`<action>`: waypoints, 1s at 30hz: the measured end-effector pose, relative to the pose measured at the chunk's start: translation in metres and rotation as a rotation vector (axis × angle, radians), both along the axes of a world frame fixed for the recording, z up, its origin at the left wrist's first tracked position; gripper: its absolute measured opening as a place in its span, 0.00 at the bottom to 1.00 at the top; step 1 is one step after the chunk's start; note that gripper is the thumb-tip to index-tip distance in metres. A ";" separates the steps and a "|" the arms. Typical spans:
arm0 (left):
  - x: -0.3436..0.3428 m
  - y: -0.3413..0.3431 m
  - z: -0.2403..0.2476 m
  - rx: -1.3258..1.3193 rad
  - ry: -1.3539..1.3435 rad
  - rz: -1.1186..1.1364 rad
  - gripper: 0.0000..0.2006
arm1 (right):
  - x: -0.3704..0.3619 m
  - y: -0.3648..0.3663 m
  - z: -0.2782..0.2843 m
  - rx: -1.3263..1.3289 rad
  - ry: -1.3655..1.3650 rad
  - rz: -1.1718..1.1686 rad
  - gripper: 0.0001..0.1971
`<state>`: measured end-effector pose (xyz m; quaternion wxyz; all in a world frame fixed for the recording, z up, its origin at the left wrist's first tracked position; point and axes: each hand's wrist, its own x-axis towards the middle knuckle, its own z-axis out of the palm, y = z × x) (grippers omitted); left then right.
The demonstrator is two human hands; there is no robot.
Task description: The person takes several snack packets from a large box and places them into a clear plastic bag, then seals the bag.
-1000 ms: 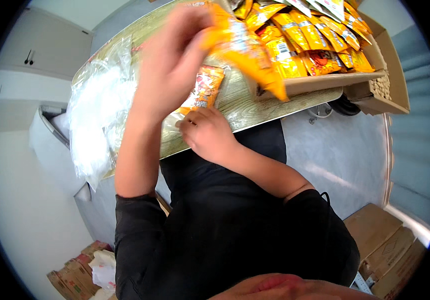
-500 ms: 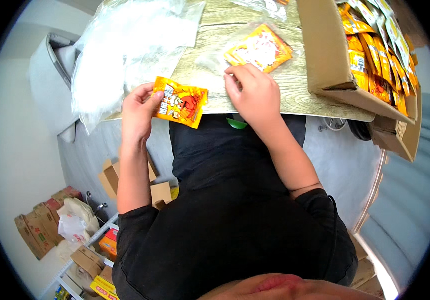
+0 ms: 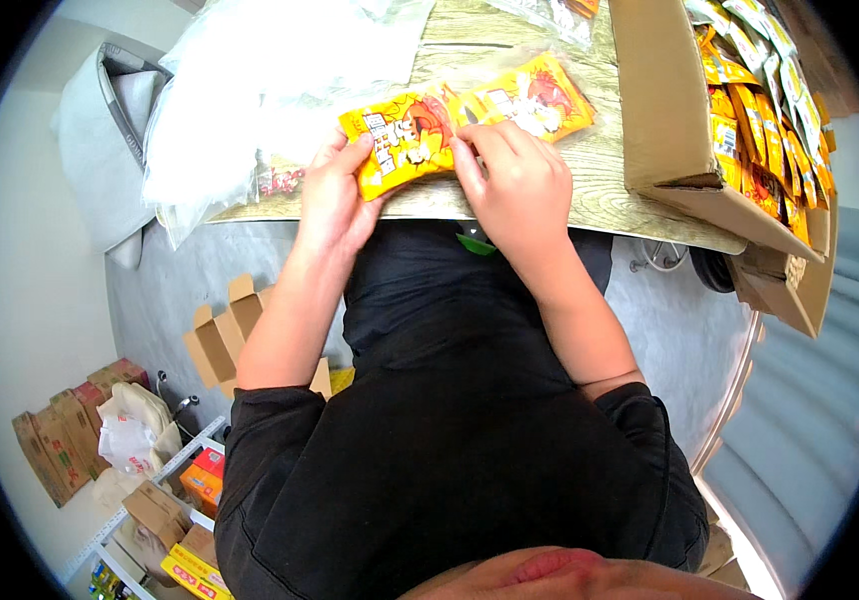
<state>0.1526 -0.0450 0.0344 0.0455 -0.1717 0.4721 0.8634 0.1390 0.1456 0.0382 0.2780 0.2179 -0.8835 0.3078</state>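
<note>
My left hand (image 3: 338,190) holds an orange snack packet (image 3: 402,150) with red and white printing, thumb on top. The packet tilts up over the front part of the table, its right end at the mouth of a clear plastic bag (image 3: 462,90). A second orange packet (image 3: 540,98) lies inside that bag. My right hand (image 3: 520,185) is closed at the bag's near edge, thumb and forefinger beside the held packet's right end. Its other fingers curl over the bag, and part of the grip is hidden.
A heap of clear plastic bags (image 3: 250,100) covers the table's left side. An open cardboard box (image 3: 665,110) full of orange and pale packets (image 3: 750,120) stands at the right. Another bag (image 3: 555,20) lies at the far edge. Cartons (image 3: 220,340) sit on the floor at left.
My left hand has moved right and away from me, bringing its packet up to the bag's mouth. My right hand stays at the bag's near edge.
</note>
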 end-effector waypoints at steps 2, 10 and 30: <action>0.001 0.021 -0.005 0.179 0.070 0.086 0.15 | -0.001 0.001 0.001 -0.004 0.015 0.001 0.05; -0.002 0.067 -0.015 0.693 -0.026 0.009 0.16 | 0.003 0.006 -0.002 -0.042 0.021 0.065 0.04; -0.005 0.015 0.007 -1.574 0.925 -0.081 0.21 | 0.019 0.040 0.008 0.087 -0.020 0.240 0.23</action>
